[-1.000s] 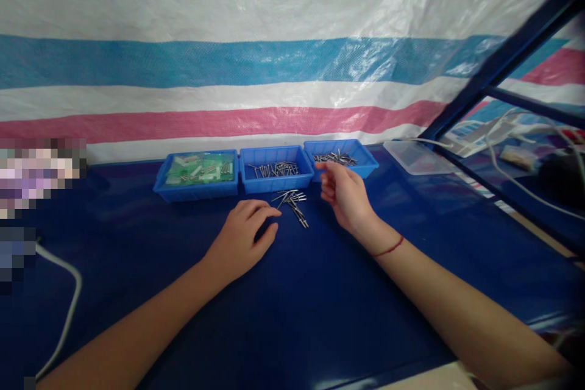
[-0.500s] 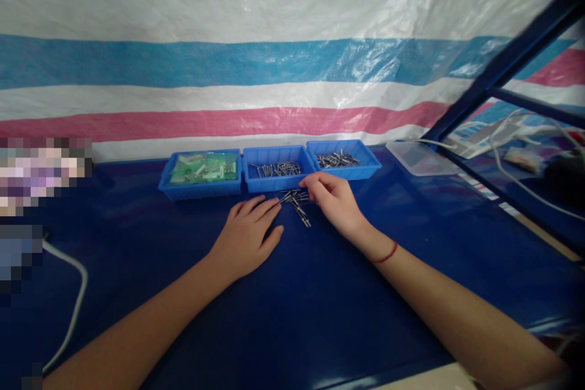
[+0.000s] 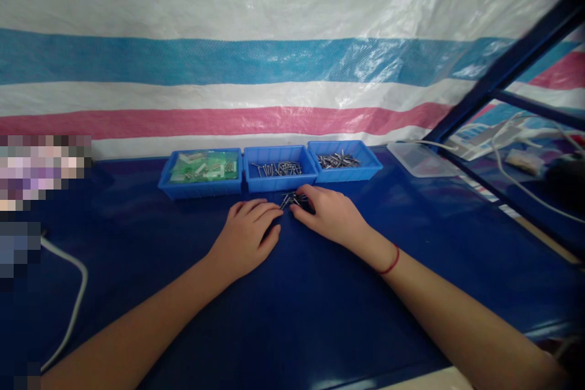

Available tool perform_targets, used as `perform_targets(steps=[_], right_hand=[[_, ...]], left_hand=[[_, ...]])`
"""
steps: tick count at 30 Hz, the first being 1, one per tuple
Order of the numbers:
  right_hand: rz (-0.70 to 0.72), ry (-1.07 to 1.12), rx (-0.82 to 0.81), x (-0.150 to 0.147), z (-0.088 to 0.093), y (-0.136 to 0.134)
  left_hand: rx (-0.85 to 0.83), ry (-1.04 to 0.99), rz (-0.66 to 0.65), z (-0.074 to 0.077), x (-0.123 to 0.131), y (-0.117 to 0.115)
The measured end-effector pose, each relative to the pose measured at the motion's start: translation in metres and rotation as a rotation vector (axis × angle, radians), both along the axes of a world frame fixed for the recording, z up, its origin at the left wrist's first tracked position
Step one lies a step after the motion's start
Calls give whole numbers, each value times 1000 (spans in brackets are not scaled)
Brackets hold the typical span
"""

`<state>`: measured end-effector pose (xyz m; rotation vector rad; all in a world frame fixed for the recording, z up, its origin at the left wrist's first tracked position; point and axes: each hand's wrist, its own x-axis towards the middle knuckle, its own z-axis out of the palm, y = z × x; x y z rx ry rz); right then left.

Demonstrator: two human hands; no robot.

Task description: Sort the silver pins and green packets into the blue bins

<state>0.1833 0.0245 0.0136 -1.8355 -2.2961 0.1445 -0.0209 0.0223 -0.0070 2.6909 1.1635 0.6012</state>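
Observation:
A small heap of loose metal pins (image 3: 292, 198) lies on the blue table (image 3: 292, 317), just in front of the middle blue tray (image 3: 278, 169). My right hand (image 3: 329, 216) lies palm down over the heap's right part, fingers bent onto the pins; whether any pin is pinched is hidden. My left hand (image 3: 247, 236) rests flat on the table just left of the heap, fingers stretched out and empty. A red string circles my right wrist.
Three blue trays stand in a row at the back: the left tray (image 3: 201, 170) with green bags, the middle one and the right tray (image 3: 342, 161) with metal pins. A clear lid (image 3: 418, 158) lies further right. A white cable (image 3: 68, 292) runs along the left.
My right hand has come down from beside the right tray and moved left onto the heap of pins. My left hand has stayed almost still.

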Motion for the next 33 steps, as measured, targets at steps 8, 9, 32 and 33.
perform_targets(steps=[8, 9, 32, 33], right_hand=[[56, 46, -2, 1, 1, 1], [69, 58, -13, 2, 2, 0], [337, 167, 111, -4, -10, -2], [343, 192, 125, -4, -12, -2]], left_hand=[[-8, -11, -12, 1, 0, 0], [-10, -12, -10, 1, 0, 0], [-34, -33, 0, 1, 1, -1], [-38, -49, 6, 1, 1, -1]])
